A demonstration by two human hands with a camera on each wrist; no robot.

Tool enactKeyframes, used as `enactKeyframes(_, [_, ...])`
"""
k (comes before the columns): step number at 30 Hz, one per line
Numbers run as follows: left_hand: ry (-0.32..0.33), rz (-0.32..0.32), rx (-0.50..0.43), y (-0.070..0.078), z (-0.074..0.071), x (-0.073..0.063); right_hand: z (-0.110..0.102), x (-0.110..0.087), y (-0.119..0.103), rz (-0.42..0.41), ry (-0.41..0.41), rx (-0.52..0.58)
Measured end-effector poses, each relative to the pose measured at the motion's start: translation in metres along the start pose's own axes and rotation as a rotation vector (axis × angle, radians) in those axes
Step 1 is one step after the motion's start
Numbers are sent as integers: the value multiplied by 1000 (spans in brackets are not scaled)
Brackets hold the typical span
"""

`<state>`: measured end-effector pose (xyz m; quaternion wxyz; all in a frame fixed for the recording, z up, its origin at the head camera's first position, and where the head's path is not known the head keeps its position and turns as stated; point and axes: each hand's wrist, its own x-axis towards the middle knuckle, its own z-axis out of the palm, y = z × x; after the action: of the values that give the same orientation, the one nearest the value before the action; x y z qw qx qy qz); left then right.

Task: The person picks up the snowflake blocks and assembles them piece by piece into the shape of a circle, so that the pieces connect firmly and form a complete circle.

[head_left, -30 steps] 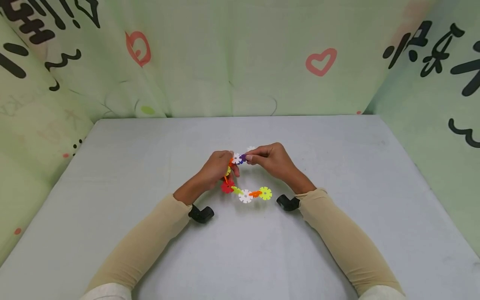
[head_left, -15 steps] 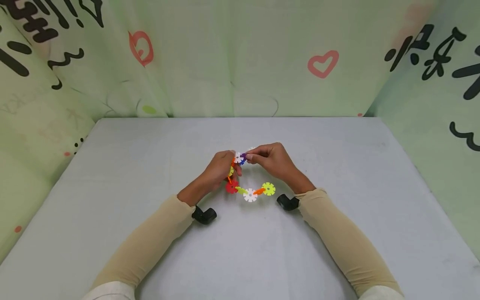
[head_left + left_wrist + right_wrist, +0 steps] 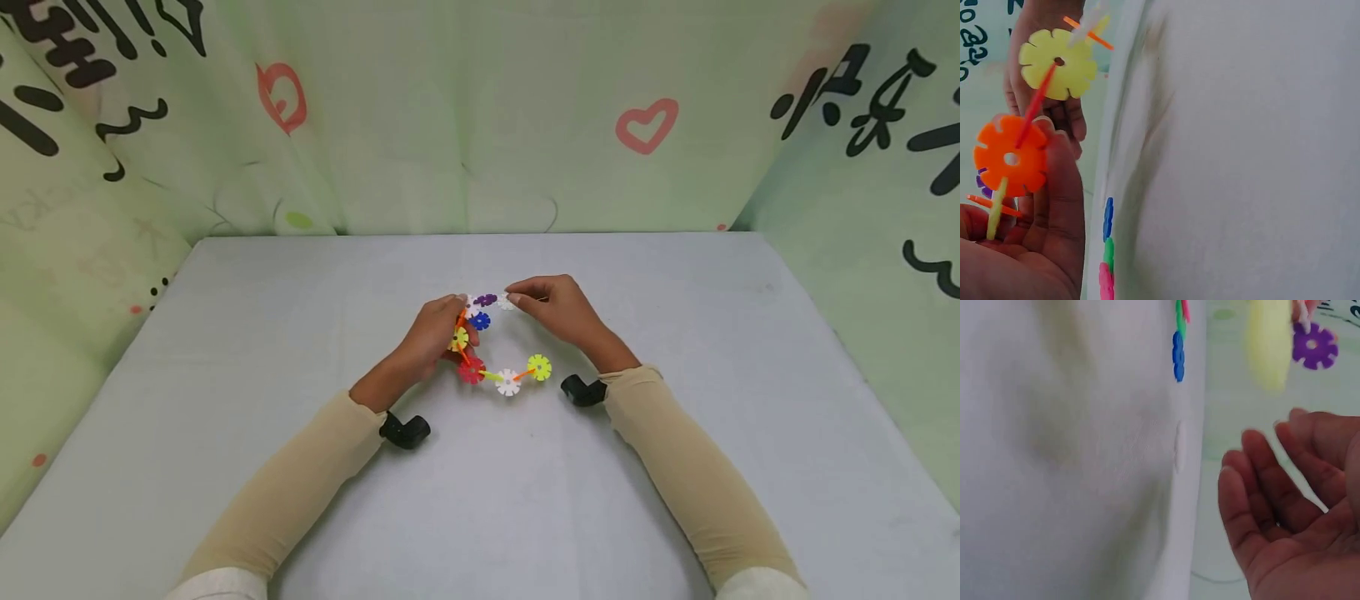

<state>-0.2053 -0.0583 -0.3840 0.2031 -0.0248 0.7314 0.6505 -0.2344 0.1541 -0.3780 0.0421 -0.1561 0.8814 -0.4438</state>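
My left hand [image 3: 437,333] grips a curved chain of notched, flower-shaped plastic discs, raised over the table. An orange disc [image 3: 1004,164] of the chain lies against its fingers in the left wrist view. A purple disc [image 3: 486,300] forms the far end of the chain; a yellow disc [image 3: 539,367] forms the other. Between them are a red disc [image 3: 472,370] and a white disc [image 3: 507,382], among several others. My right hand [image 3: 1297,506] holds nothing, its fingers loosely bent and apart from the purple disc. In the head view its fingertips overlap a loose white disc [image 3: 506,302].
On the table [image 3: 480,500] lies a loose blue disc [image 3: 481,321]. Beside it in the left wrist view are a green disc [image 3: 1109,253] and a pink disc [image 3: 1106,281]. A printed cloth [image 3: 465,117] hangs behind the table.
My right hand has let go of the purple disc and moved slightly away and to the right. The purple disc stays on the chain, and the loose blue disc shows more fully.
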Motion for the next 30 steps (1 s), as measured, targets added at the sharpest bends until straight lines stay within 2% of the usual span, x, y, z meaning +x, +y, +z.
enactKeyframes(4, [-29,-16,-64,0,0,-1,0,8,7,70,13,-53])
enactKeyframes(9, [-51,-50,-143,2,1,-1,3,21,14,148,-45,-96])
enactKeyframes(16, [31,-100,-93,4,5,0,9,33,10,170,-116,-240])
enactKeyframes(20, [17,-104,-145,1,3,-1,14,35,8,188,-140,-309])
enactKeyframes(25, [6,-68,-171,0,0,-1,14,34,6,221,-140,-283])
enactKeyframes(30, [24,-32,-108,1,0,0,12,29,7,165,-127,-236])
